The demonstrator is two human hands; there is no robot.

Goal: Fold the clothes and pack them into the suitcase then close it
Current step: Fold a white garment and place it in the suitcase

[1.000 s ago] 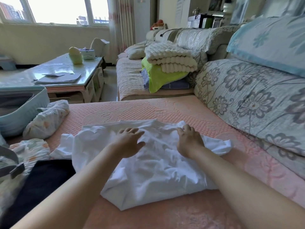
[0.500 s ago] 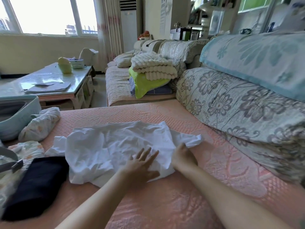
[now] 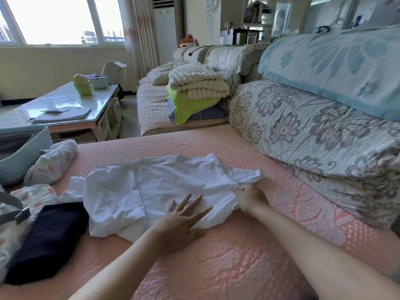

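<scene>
Person's L hand lies flat, fingers spread straight, pressing the near edge of a crumpled white shirt on a pink sofa cover. R hand, just right of the L, has fingers curled and pinches the shirt's right edge, w/ cloth bunched just beyond its fingertips. Left of both hands: folded dark garment, touching the shirt. Beyond that, a rolled floral garment and the open pale-blue suitcase, well apart from either grip.

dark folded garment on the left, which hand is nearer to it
Left. The left hand lies flat on the white shirt, to the right of the dark folded garment; the right hand grips the shirt's right edge, farther off.
</scene>
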